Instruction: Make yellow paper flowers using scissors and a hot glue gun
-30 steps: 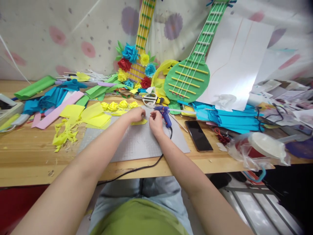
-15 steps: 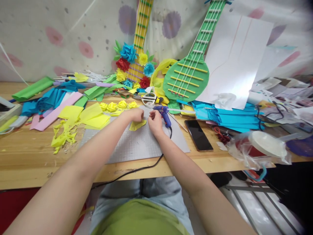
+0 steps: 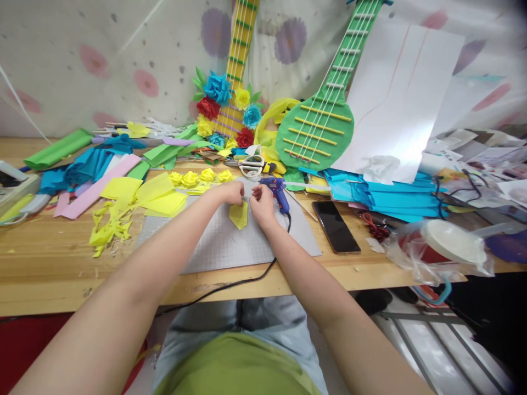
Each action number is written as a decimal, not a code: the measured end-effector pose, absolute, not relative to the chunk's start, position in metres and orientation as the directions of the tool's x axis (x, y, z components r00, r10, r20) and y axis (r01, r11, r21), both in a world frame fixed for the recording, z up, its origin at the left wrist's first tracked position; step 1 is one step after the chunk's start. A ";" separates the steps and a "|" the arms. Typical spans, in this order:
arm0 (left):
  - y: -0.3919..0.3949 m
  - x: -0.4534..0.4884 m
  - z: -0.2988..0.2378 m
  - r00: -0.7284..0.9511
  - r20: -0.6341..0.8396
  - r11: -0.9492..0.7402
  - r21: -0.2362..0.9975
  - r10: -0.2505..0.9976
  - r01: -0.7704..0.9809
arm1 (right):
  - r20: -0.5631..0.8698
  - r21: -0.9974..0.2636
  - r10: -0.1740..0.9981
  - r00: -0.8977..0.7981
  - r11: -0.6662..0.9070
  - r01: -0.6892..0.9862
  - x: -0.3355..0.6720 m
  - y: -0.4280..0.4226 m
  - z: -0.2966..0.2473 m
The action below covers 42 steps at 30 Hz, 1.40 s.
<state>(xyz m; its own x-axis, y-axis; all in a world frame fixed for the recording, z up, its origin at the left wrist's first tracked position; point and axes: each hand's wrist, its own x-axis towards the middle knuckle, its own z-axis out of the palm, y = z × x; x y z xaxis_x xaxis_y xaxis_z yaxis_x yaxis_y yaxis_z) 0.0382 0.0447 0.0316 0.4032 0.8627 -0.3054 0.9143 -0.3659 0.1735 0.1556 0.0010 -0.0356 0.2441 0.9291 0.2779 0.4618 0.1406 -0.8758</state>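
Note:
My left hand [image 3: 230, 193] and my right hand [image 3: 262, 204] are close together over a grey cutting mat [image 3: 222, 241]. Both pinch a small piece of yellow paper [image 3: 240, 214] that hangs down between them, its lower tip near the mat. A blue glue gun [image 3: 277, 192] lies just right of my right hand, its black cord running toward the table's front edge. Several small yellow paper roses [image 3: 200, 177] sit in a row just beyond my left hand.
White-handled scissors [image 3: 252, 164] lie behind the hands. Yellow sheets [image 3: 158, 196] and scraps [image 3: 107, 226] are to the left, a black phone [image 3: 334, 225] to the right. Two paper guitars [image 3: 319, 126] lean on the wall. A bagged white roll [image 3: 447, 244] sits at right.
The yellow paper, lying flat on the mat a second ago, has been lifted and turned so it now hangs upright between both hands. The hands have barely shifted.

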 end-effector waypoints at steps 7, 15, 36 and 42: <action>0.034 0.047 0.035 0.314 -0.350 -0.289 0.123 0.882 0.949 | 0.273 -0.713 0.959 0.074 0.150 0.685 0.161 -0.004 -0.031; 0.033 0.030 0.019 0.247 -0.266 -0.114 0.432 0.932 0.895 | 0.245 -0.723 0.966 0.077 0.130 0.678 0.163 -0.003 -0.028; 0.028 0.033 0.014 0.348 -0.260 -0.088 0.677 0.901 0.731 | 0.206 -0.877 0.976 0.063 0.156 0.455 0.165 0.001 -0.030; 0.025 0.024 0.022 0.397 -0.302 0.060 0.853 0.867 0.518 | 0.313 -0.860 0.949 0.017 0.276 0.428 0.166 -0.001 -0.025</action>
